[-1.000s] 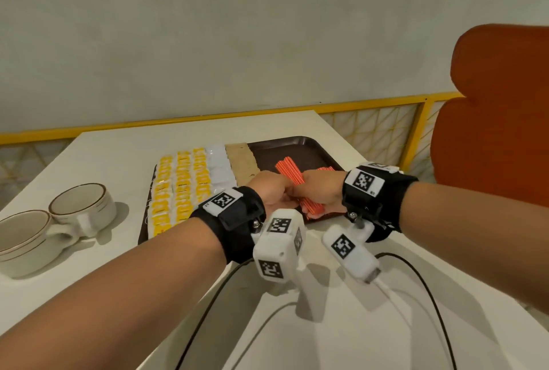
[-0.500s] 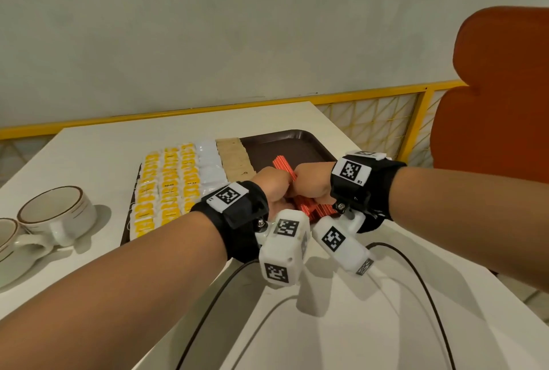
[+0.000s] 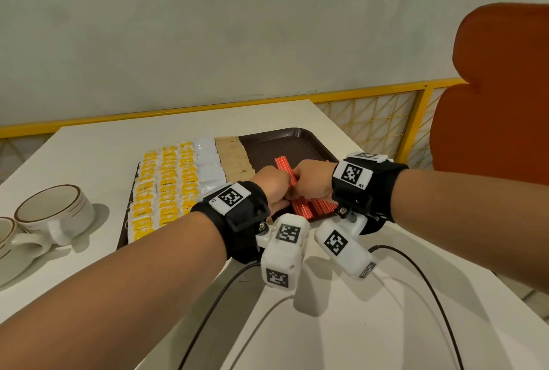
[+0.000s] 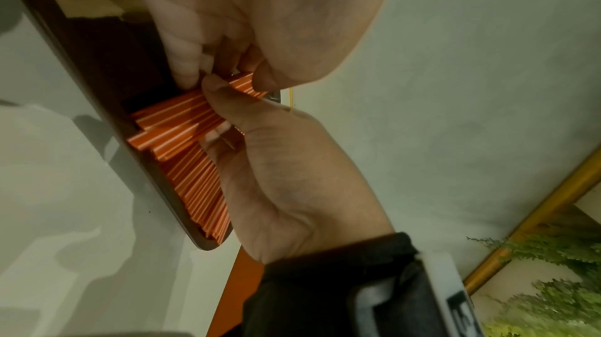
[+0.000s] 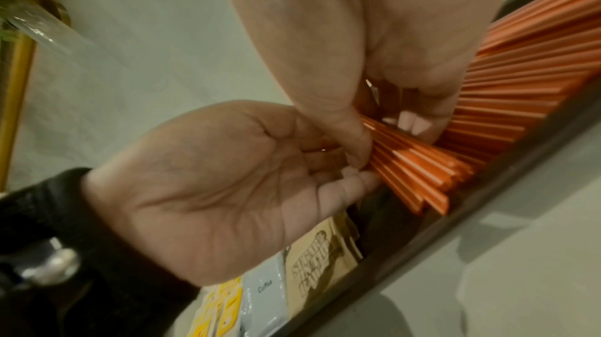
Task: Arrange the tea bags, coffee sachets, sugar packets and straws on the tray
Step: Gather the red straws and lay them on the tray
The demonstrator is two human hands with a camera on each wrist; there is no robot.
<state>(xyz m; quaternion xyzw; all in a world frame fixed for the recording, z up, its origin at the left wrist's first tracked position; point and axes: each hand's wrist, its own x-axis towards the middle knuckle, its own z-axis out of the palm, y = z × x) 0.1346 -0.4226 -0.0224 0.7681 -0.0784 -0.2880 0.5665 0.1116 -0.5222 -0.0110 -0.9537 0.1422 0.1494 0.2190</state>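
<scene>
On the white counter (image 3: 341, 325), two white ceramic cups with brown rims (image 3: 56, 215) stand left of the dark brown plastic tray (image 3: 297, 138); an orange padded seat (image 3: 490, 96) and a yellow metal railing (image 3: 371, 93) lie behind. On the tray, rows of yellow-and-white tea bags (image 3: 163, 188) fill the left part, then a column of glossy white coffee sachets (image 3: 209, 167), then tan paper sugar packets (image 3: 234, 158). Thin orange straws with white stripes (image 3: 300, 209) lie in a fanned pile at the tray's near right edge. The left hand (image 3: 271, 187) and right hand (image 3: 315, 179) meet knuckle to knuckle over the pile, each with curled fingers pinching a bunch of straws. Black wrist straps hide part of the pile.
</scene>
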